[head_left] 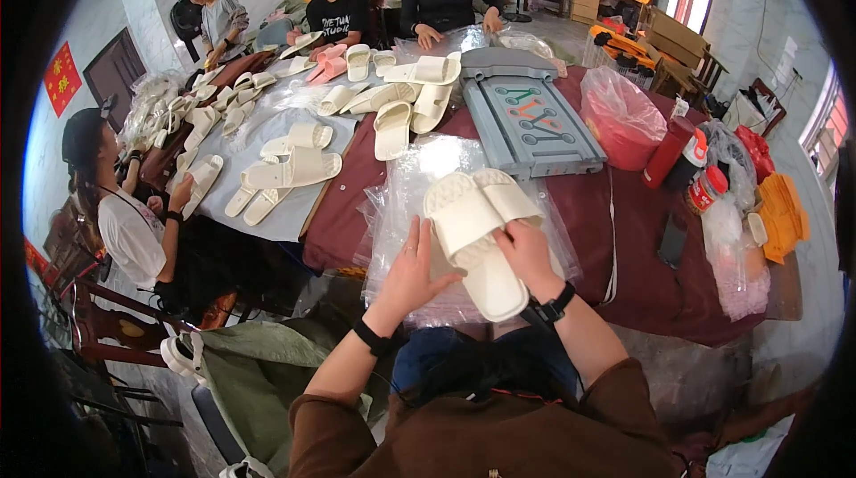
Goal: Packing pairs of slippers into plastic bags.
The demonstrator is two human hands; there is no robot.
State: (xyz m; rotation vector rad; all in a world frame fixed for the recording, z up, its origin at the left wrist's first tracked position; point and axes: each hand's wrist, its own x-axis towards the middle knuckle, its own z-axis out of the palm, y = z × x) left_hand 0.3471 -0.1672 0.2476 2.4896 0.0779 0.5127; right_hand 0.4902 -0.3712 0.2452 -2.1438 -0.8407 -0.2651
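Observation:
A pair of cream slide slippers, one overlapping the other, is in front of me above a stack of clear plastic bags. My right hand grips the slippers from the right, its fingers tucked at the strap opening. On the other side, my left hand is open along the slippers' left edge, fingers stretched and thumb apart. Whether its fingertips touch the slipper I cannot tell. Black bands circle both my wrists.
Beyond the bags stands a grey plastic case. Many cream slippers and a pink pair cover the table's left and far side. At right are a red bag-lined bin, bottles and a dark phone. Several people work around the table.

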